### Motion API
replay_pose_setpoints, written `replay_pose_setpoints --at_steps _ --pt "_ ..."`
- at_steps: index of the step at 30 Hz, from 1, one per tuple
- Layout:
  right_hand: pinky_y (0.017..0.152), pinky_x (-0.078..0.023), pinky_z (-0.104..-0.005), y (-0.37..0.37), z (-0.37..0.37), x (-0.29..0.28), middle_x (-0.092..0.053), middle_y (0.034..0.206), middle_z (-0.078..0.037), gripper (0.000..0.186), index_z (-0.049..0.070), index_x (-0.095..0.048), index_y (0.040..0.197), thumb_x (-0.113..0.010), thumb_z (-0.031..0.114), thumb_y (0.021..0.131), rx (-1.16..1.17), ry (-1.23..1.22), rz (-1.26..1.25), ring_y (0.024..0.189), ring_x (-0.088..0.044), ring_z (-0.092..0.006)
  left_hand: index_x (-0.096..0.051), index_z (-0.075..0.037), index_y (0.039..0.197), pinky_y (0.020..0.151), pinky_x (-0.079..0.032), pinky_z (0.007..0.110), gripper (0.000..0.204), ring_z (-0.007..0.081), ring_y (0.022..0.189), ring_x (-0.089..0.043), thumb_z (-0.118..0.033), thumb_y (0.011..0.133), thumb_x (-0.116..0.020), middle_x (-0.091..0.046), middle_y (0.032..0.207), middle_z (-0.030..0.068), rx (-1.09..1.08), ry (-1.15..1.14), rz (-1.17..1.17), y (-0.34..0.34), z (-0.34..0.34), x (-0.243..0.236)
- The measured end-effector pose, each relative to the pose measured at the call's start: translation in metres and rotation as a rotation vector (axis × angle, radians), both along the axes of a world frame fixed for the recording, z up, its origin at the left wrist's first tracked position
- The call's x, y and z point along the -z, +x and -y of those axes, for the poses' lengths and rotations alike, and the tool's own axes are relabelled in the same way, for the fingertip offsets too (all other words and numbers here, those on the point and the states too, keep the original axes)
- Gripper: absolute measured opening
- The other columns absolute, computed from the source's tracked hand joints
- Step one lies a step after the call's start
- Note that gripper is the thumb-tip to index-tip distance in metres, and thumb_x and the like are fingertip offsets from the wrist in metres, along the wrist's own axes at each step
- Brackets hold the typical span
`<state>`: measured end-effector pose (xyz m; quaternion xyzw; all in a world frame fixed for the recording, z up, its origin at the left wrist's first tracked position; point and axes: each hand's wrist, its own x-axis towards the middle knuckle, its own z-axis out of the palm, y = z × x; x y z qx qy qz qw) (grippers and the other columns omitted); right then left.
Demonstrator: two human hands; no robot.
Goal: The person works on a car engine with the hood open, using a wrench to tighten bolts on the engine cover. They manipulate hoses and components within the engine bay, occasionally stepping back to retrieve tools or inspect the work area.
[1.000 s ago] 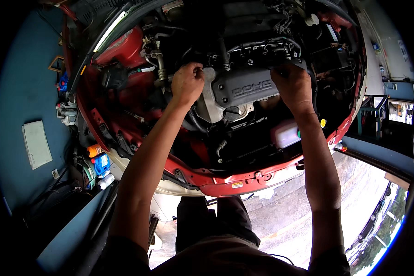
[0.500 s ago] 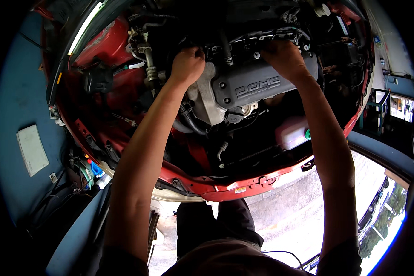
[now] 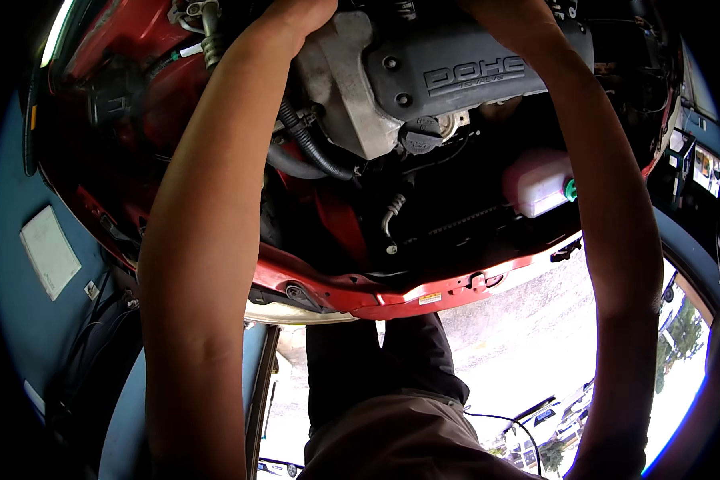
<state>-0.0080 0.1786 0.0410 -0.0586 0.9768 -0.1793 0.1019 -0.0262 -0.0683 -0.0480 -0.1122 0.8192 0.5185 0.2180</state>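
Both my arms reach forward over the engine of a red car. My left hand [image 3: 306, 11] is at the top edge, above the bare metal cover [image 3: 340, 88] at the engine's left end. Its fingers are cut off by the edge. Farther right, my right hand [image 3: 514, 22] lies in shadow beyond the dark grey plastic engine cover [image 3: 456, 76], its fingers out of sight too. What either hand holds or touches is hidden. A round black cap [image 3: 421, 136] sits in front of the cover.
The car's red front crossmember [image 3: 384, 302] runs between me and the engine. A whitish reservoir with a green cap [image 3: 540, 188] is beside my right forearm. Black corrugated hose [image 3: 304, 138] curves below the metal cover. A blue wall [image 3: 16, 176] stands at left.
The view has tipped down and closer, so the engine sits higher in the picture. Both hands have shifted up to the top edge, and their fingers have left the view.
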Motion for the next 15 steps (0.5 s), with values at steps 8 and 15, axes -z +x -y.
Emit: replay_pose_setpoints --at_steps 8,15 --pt "0.073 -0.055 -0.0425 -0.028 0.018 0.017 -0.073 0.084 -0.017 0.02 0.008 -0.074 0.096 -0.059 0.019 0.089 0.018 0.02 0.092 0.079 -0.07 -0.0309 -0.073 -0.004 0.104 0.07 -0.048 0.04 0.031 0.022 0.083 -0.062 -0.022 0.094 -0.049 -0.069 0.098 0.009 -0.099 0.033 -0.008 0.009 0.007 -0.008" --pt "0.076 -0.057 -0.0441 -0.026 0.02 0.032 -0.074 0.091 -0.018 0.025 0.007 -0.074 0.098 -0.055 0.023 0.091 -0.085 0.165 -0.017 0.084 -0.071 -0.0344 -0.071 -0.004 0.11 0.077 -0.049 0.041 0.035 0.0276 0.092 -0.063 -0.023 0.094 -0.046 -0.069 0.104 0.0145 -0.062 -0.032 0.049 0.002 -0.002 0.004"
